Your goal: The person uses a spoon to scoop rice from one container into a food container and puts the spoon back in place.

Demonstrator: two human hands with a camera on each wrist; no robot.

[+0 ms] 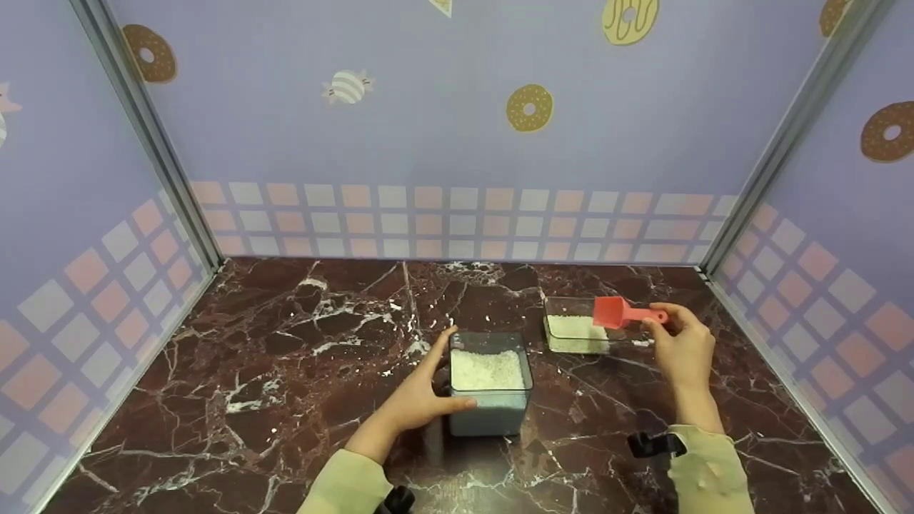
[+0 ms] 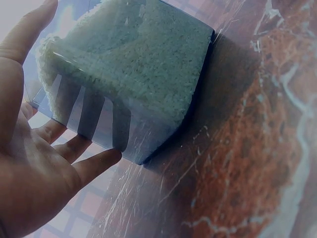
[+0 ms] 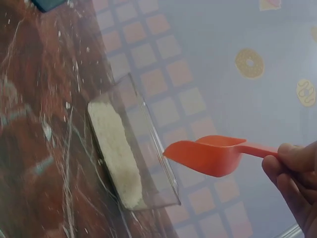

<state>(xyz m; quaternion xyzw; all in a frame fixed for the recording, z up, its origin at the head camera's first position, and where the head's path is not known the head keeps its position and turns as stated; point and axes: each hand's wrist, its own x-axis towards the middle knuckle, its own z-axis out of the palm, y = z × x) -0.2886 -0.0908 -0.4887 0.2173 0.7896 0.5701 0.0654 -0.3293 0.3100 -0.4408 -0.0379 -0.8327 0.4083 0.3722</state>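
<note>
A red scoop (image 1: 613,313) is pinched by its handle in my right hand (image 1: 687,346). It hangs above the right end of a low clear container (image 3: 148,141) that has white rice grains in its bottom; no rice shows in the scoop. My left hand (image 1: 418,400) grips a tall, bluish clear container (image 1: 489,417) at its left side, the thumb across the near face and the fingers along the side wall. Rice (image 2: 143,54) fills much of this tall container, as the left wrist view shows through its wall.
Scattered white grains (image 1: 395,307) lie on the dark red marbled tabletop (image 1: 285,414), mostly left of and behind the tall container. Patterned purple panels (image 1: 457,143) close off the back and both sides. Black straps (image 1: 653,444) sit at the wrists.
</note>
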